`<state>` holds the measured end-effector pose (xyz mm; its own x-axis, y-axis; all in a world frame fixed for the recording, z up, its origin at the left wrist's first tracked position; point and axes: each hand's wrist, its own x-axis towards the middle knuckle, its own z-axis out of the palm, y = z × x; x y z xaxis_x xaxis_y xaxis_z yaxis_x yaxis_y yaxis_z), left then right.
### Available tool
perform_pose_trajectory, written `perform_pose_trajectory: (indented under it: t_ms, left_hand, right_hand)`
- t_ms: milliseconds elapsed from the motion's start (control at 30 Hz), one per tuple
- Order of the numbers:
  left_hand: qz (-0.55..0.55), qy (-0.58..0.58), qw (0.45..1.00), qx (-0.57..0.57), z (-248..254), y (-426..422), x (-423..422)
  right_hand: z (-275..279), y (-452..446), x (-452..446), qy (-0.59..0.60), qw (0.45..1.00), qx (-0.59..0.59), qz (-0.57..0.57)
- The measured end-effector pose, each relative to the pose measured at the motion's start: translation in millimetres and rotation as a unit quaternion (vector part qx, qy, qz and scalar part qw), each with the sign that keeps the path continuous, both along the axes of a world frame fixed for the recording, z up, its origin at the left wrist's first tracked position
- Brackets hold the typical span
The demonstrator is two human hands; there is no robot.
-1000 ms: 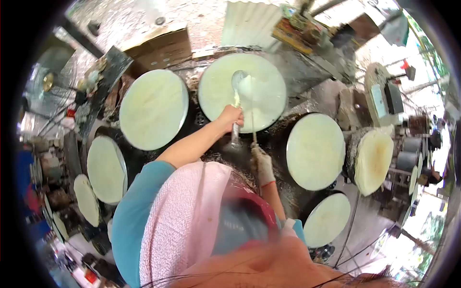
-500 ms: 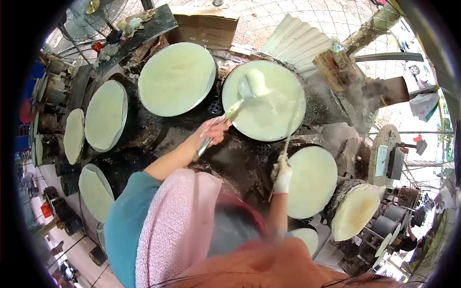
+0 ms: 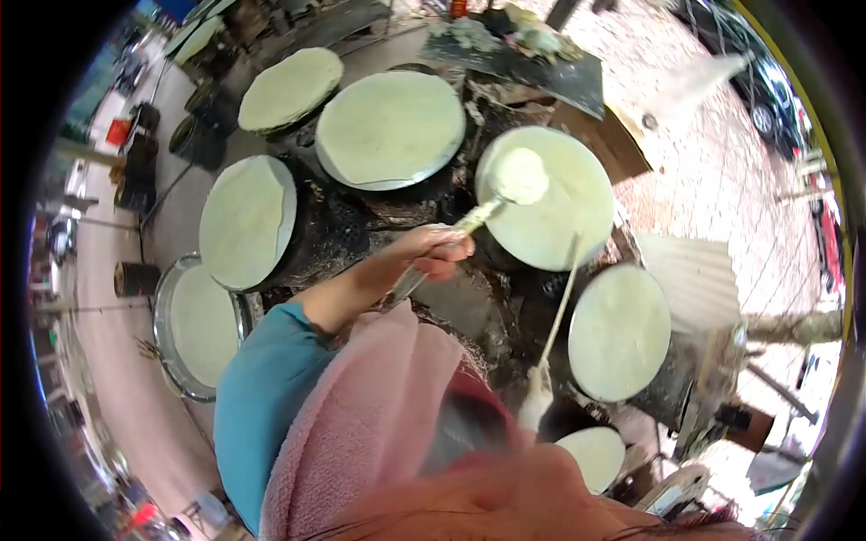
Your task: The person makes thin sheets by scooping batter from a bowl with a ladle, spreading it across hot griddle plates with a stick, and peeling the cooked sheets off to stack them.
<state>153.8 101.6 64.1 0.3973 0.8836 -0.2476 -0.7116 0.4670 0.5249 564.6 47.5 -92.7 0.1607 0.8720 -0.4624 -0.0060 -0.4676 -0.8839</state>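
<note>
My bare left hand [image 3: 437,252] is wrapped round the handle of a ladle [image 3: 520,176]. The ladle's round bowl, coated in pale batter, is over a round griddle [image 3: 575,203] covered with a pale sheet. My gloved right hand [image 3: 538,392] holds a long thin stick [image 3: 561,317], whose far tip is at the lower edge of that same griddle. Right of the stick is another round pan [image 3: 620,333] with a smooth pale surface.
More pale-topped round pans stand at upper centre [image 3: 391,131], left [image 3: 248,223] and lower right [image 3: 595,458]. A metal-rimmed pan [image 3: 166,334] is at lower left. A cardboard box [image 3: 600,144] and corrugated sheet [image 3: 690,284] lie beyond.
The view has swung left. The ladle has moved from the pan that now shows on the right to the neighbouring pan on its left, and the stick has left that right pan too.
</note>
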Motion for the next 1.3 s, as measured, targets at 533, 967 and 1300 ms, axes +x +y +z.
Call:
perform_pose_trajectory:
  t_ms: [533,967,1300]
  left_hand:
    - [0.580,0.198,0.778,-0.142,-2,-332,-213]
    - [0.828,-0.034,0.544,-0.131,16,-434,-124]
    - [0.844,-0.013,0.527,-0.094,-2,-542,-133]
  right_hand:
    - [30,103,-640,-0.397,0.604,0.378,0.578]
    - [222,226,-711,-0.406,0.394,0.530,0.632]
    - [243,-37,-740,-0.299,0.389,0.636,0.596]
